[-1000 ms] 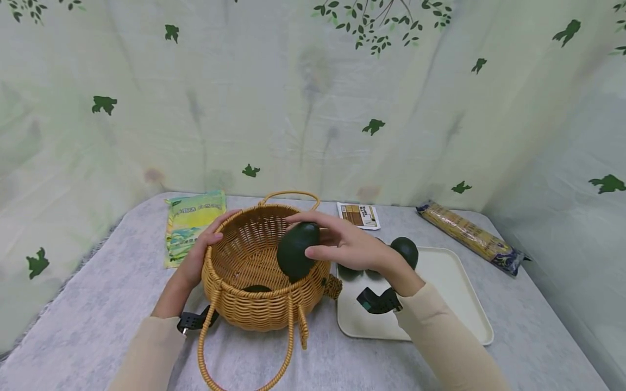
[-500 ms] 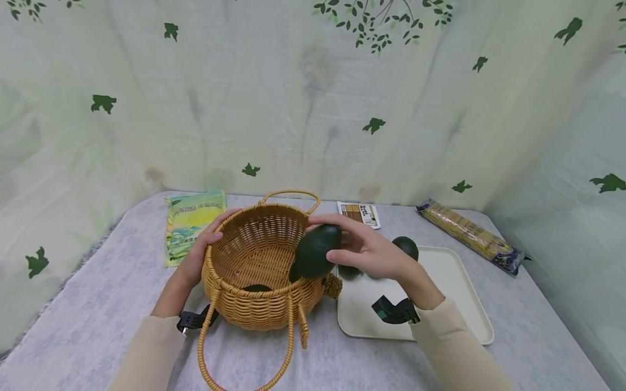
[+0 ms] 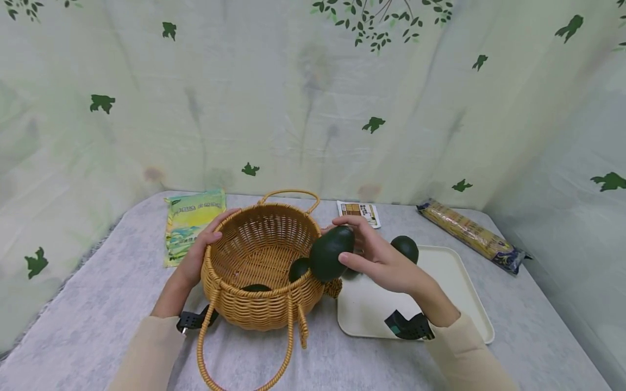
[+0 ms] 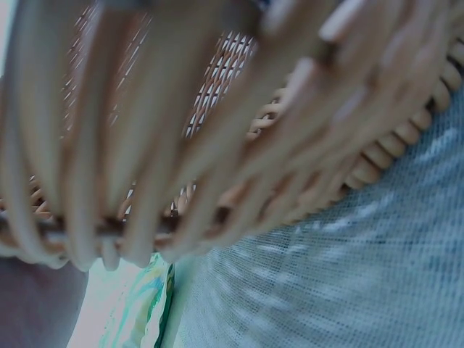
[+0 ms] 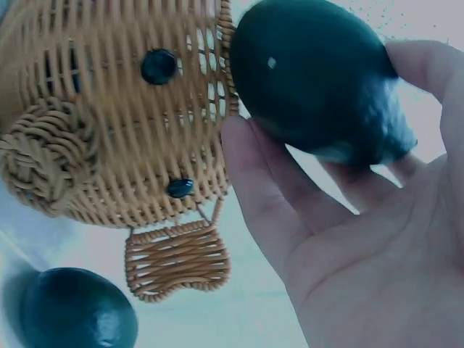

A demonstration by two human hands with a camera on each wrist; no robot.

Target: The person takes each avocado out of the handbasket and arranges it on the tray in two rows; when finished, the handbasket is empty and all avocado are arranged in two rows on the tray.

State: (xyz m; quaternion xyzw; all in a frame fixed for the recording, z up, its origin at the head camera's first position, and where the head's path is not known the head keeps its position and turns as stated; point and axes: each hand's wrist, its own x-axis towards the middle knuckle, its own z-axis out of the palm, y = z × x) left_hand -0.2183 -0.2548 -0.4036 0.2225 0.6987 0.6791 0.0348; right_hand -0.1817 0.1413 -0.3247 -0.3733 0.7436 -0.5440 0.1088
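Note:
A round wicker basket [image 3: 261,312] shaped like an animal stands in the middle, tilted toward the right. My left hand [image 3: 202,250] grips its left rim, thumb at the inner edge. My right hand [image 3: 376,255] holds a dark green avocado [image 3: 332,254] between thumb and fingers, right at the basket's right rim. In the right wrist view, the held avocado [image 5: 312,80] overlaps the rim, above a woven ear. Inside the basket lie one avocado [image 3: 256,288] near the front wall and another [image 3: 298,269] by the right wall, each partly hidden.
A cream tray [image 3: 376,320] to the right bears an avocado [image 3: 405,248] and more dark fruit partly behind my right hand. A yellow-green packet [image 3: 193,222], a small white-and-brown packet [image 3: 359,214] and a long noodle-like packet [image 3: 471,236] lie toward the back. A basket handle [image 3: 288,358] hangs in front.
My right hand has moved right with its avocado, from over the basket's opening to the right rim. An avocado by the inner right wall now shows. My left hand stays put.

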